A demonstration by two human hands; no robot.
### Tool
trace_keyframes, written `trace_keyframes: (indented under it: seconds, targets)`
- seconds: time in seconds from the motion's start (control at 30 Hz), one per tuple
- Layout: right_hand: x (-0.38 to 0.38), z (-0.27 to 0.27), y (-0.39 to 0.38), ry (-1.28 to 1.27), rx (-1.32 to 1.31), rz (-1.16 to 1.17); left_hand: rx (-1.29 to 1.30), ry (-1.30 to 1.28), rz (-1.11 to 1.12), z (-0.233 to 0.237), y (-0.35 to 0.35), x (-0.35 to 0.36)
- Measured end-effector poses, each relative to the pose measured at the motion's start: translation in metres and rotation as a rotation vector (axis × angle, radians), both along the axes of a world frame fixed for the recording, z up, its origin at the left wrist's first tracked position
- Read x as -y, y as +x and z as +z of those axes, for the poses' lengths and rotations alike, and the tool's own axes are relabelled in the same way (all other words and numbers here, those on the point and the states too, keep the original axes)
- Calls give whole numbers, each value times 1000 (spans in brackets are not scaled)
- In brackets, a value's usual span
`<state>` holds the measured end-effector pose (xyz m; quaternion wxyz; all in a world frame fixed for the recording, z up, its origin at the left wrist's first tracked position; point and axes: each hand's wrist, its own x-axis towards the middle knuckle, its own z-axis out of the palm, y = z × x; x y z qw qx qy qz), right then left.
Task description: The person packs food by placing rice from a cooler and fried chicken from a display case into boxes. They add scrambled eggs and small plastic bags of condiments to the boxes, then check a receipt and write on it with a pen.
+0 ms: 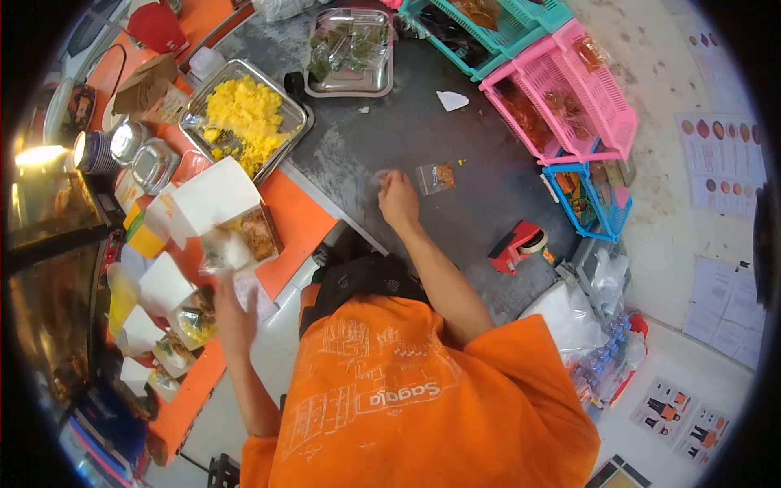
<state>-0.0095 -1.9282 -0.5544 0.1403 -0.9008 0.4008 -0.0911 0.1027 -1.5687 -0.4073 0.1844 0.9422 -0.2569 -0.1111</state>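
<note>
My left hand (234,313), smeared by motion, is just below an open white food box (213,195). That box holds white rice (236,248) and a brown piece of food (256,232); a blurred clear plastic shape (215,254) shows between the hand and the rice. Over the dark worktop, my right hand (399,202) has its fingers curled together, with a faint clear glint at the fingertips. What they hold is too small to make out. Close to its right lies a small clear zip bag (437,178) with orange-brown contents.
Further open boxes (167,285) line the orange counter (303,236). A metal tray (299,126) of yellow food and another tray (389,81) of green-filled packets stand behind. Right are pink baskets (598,114), a blue basket (614,224) and a red tape dispenser (511,252).
</note>
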Motion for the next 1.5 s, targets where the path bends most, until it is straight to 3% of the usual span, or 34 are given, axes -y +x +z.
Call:
trace_keyframes:
  seconds: [0.03,0.07,0.1,0.13,0.2,0.3,0.43,0.5,0.53,0.6,0.63,0.7,0.77,0.83,1.0,1.07,1.13,1.27,1.3,1.43,1.5]
  targets:
    - [14,-11,-11,440,159,-55,-170,-44,32,-15,-19,-18]
    - [25,-15,-21,884,317,-110,-458,87,150,-23,-39,-33]
    - [26,17,-28,1296,606,-189,-778,171,192,-39,-61,-59]
    - [25,42,-37,1296,604,-191,-960,10,280,-76,-100,-94]
    - [23,81,-48,1761,966,-81,-1071,156,253,-102,-146,-124]
    - [13,119,-51,1874,1017,-128,-1116,324,218,-119,-186,-150]
    - [8,122,-49,1687,960,-228,-1099,405,157,-126,-182,-155]
    - [8,141,-43,722,521,67,-1083,434,126,-128,-175,-154]
    - [13,147,-39,714,524,77,-1071,455,106,-128,-170,-152]
    - [14,157,-41,458,265,-33,-1050,488,58,-130,-159,-147]
    - [19,153,-40,441,281,-38,-1035,509,28,-132,-153,-144]
    - [27,128,-54,450,53,23,-1007,557,-51,-136,-137,-134]
    - [29,84,-70,690,79,23,-971,620,-149,-137,-119,-118]
    - [21,83,-76,807,40,17,-915,710,-285,-133,-98,-96]
    - [1,70,-85,773,17,7,-674,909,-744,-106,-48,-9]
    - [-5,73,-87,771,54,-4,-578,830,-859,-81,-35,32]
    - [0,73,-88,780,96,1,-583,571,-725,-64,-22,71]
    - [7,105,-83,833,153,74,-739,-260,-427,-51,-39,170]
    - [7,112,-81,893,172,65,-819,-355,-409,-44,-49,191]
    - [3,108,-85,1023,243,6,-989,-522,-328,-51,-76,226]
    - [2,98,-89,1096,261,-53,-914,-506,-345,-60,-82,234]
